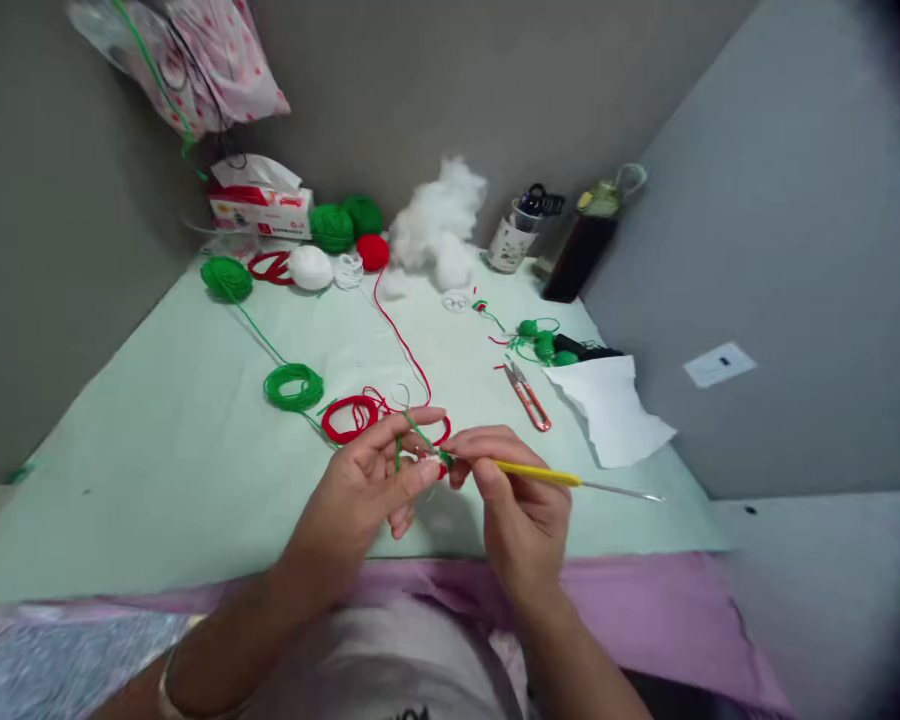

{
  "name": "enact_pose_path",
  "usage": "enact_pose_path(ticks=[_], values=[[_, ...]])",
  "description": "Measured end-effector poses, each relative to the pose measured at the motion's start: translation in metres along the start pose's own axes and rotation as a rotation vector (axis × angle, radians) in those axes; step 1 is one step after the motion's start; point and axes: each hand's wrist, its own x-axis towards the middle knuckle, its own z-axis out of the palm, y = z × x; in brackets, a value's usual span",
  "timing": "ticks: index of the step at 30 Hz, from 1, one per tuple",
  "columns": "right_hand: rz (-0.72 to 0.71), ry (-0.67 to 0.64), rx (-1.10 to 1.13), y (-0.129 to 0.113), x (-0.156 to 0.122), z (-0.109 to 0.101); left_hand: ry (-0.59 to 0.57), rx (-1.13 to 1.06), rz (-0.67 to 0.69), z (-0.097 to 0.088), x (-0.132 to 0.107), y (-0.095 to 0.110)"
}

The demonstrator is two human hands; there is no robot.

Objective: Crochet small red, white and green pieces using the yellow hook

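Note:
My left hand pinches a small green and red crochet piece with green yarn looped over its fingers. My right hand is closed on a yellow-handled crochet hook, whose tip meets the piece between the two hands. The metal end of the hook points right. A red yarn strand runs from the hands back to a red yarn ball. Just beyond my fingers lie a red yarn coil and a green yarn coil.
On the pale green table lie red snips, white paper, small green crocheted pieces, green balls, a white ball, stuffing, a tissue box, a cup and a dark bottle.

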Motion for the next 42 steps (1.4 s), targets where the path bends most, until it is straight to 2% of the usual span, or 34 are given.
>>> enact_pose_path(ticks=[3,6,8,10,13,15,21,27,31,35,37,42], values=[[-0.229,-0.106,-0.325,0.002,-0.008,-0.003,0.014,-0.088,-0.041,0.004,-0.001,-0.002],[-0.274,-0.110,-0.385,0.003,-0.010,-0.007,-0.022,-0.221,-0.156,0.004,0.000,0.001],[-0.142,-0.012,-0.211,0.003,-0.007,-0.009,-0.038,-0.279,-0.193,0.002,0.002,0.003],[0.024,0.066,0.034,0.004,-0.002,-0.008,-0.038,-0.287,-0.149,0.001,0.003,0.004],[0.163,0.014,0.240,0.007,0.001,-0.004,-0.056,-0.229,-0.073,0.002,0.003,0.002],[0.206,-0.019,0.280,0.009,0.001,-0.002,-0.068,-0.179,-0.039,0.004,0.002,0.000],[0.363,0.000,0.411,0.010,0.002,-0.005,-0.085,-0.115,0.001,0.004,-0.001,0.000],[0.372,-0.020,0.419,0.005,0.005,-0.009,-0.033,-0.088,0.016,0.002,-0.004,0.002],[0.280,-0.039,0.331,0.003,0.003,-0.011,-0.004,-0.025,0.045,0.000,-0.005,0.002],[0.126,-0.066,0.114,-0.002,-0.002,-0.013,0.016,0.063,0.119,-0.001,-0.004,0.002],[-0.006,-0.111,-0.034,-0.005,-0.003,-0.014,0.044,0.118,0.156,0.000,-0.003,0.001],[-0.392,-0.228,-0.438,-0.009,-0.006,-0.012,0.197,0.215,0.247,0.006,-0.006,-0.006]])
